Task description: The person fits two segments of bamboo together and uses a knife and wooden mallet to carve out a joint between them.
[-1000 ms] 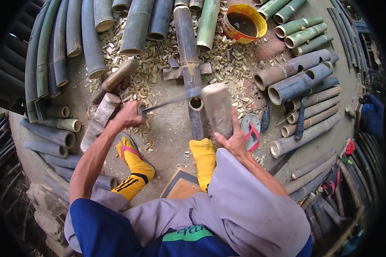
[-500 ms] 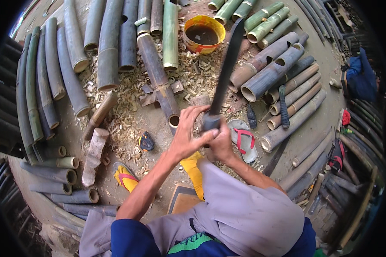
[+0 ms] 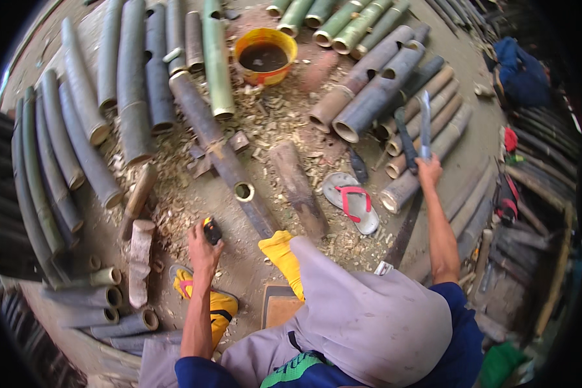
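— So where does the bamboo work stand?

— Partway, I'd judge. The left hand point(image 3: 204, 249) has its fingers wrapped round a small black and orange tool point(image 3: 211, 231), held low over the ground beside the open end of the long dark pole point(image 3: 221, 152). The right hand point(image 3: 428, 171) is stretched out to the side, fingers clamped on the handle of a long blade point(image 3: 424, 124) that points up and away, over the stacked culms point(image 3: 394, 103) on the right.

— And the piece in work?

— A short split section point(image 3: 297, 187) lies on the ground just right of the pole, in front of the yellow-socked foot point(image 3: 283, 255), touched by neither hand. The pole rests across a small wooden cross-piece point(image 3: 221, 152), its cut end facing the person.

— What looks done?

— Plenty of cutting, by the litter: chips point(image 3: 174, 213) and shavings cover the ground around the pole, and short offcuts point(image 3: 139, 258) lie near the left foot. Cut lengths are laid in rows at left and heaped at right.

— And what's left?

— Most of the pole is whole, so I'd say more cutting or splitting remains. The blade is well away from any piece at the moment. An orange bucket point(image 3: 265, 57) of dark liquid stands beyond, and a sandal point(image 3: 352, 200) lies by the split section.
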Demonstrator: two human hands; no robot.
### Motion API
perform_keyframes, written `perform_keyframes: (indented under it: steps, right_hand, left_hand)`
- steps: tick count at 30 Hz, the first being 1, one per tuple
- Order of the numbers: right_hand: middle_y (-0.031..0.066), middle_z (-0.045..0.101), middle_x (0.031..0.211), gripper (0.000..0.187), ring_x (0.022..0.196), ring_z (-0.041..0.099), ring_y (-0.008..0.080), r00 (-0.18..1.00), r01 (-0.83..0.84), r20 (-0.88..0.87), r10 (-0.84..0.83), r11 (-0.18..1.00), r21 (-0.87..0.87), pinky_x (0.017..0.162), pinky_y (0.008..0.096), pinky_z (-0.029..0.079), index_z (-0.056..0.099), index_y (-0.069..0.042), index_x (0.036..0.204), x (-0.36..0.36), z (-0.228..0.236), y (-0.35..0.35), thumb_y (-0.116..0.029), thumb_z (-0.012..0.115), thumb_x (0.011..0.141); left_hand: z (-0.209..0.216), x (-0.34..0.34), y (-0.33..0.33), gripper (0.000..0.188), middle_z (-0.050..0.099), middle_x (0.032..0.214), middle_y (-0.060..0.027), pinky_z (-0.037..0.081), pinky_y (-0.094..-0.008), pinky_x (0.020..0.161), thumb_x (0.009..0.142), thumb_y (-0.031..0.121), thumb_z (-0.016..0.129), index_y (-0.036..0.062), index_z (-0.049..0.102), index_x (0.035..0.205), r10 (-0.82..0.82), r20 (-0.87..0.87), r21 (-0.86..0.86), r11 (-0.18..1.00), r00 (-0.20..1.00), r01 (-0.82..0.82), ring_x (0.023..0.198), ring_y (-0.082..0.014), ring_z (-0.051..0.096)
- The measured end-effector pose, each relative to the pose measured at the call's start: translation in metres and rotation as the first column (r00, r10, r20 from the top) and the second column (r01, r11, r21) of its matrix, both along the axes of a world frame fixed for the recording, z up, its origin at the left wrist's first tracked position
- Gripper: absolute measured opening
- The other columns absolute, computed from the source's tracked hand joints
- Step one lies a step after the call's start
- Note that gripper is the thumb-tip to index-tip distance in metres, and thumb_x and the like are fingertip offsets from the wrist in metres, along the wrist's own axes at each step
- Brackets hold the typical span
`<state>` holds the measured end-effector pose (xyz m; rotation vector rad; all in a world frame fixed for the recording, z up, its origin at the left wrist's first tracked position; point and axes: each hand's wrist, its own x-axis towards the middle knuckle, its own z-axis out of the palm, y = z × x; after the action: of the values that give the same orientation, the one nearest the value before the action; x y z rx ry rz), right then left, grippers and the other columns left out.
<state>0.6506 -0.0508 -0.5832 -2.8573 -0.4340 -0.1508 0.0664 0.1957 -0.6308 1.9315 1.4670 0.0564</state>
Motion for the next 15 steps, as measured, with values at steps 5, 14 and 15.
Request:
perform_keyframes:
  steps: [5,14,15]
  right_hand:
    - [0.0246,0.064,0.107,0.059,0.102,0.059,0.0423,0.996,-0.050,-0.083,0.045,0.997,-0.061,0.088,0.0467,0.045,0.055,-0.004,0.121,0.041,-0.003,-0.062,-0.028,0.073,0.070]
    - [0.0220,0.063,0.108,0.059,0.102,0.059,0.0414,0.993,0.015,-0.115,-0.034,0.985,-0.169,0.088,0.0474,0.045,0.049,-0.008,0.128,0.045,-0.012,-0.065,-0.024,0.069,0.074]
    - [0.0187,0.061,0.112,0.057,0.105,0.057,0.0394,0.994,0.048,-0.083,-0.070,0.970,-0.240,0.089,0.0475,0.044,0.049,-0.011,0.129,0.040,-0.012,-0.059,-0.021,0.067,0.076]
  left_hand:
    - [0.013,0.007,0.013,0.065,0.051,0.115,-0.0185,0.047,-0.0424,0.089,0.060,0.007,0.072,0.0065,0.049,0.122,0.055,-0.008,0.003,0.998,0.998,-0.055,0.103,-0.0374,0.055]
    - [0.007,-0.055,0.060,0.022,0.061,0.083,-0.0139,0.048,-0.0376,0.075,0.068,0.011,0.065,0.0003,0.060,0.087,0.365,0.110,-0.073,0.930,0.924,-0.359,0.081,-0.0274,0.061]
    - [0.004,-0.054,0.059,0.029,0.061,0.089,-0.0142,0.048,-0.0377,0.078,0.068,0.012,0.065,0.0012,0.059,0.094,0.309,0.099,-0.009,0.951,0.946,-0.310,0.087,-0.0273,0.061]
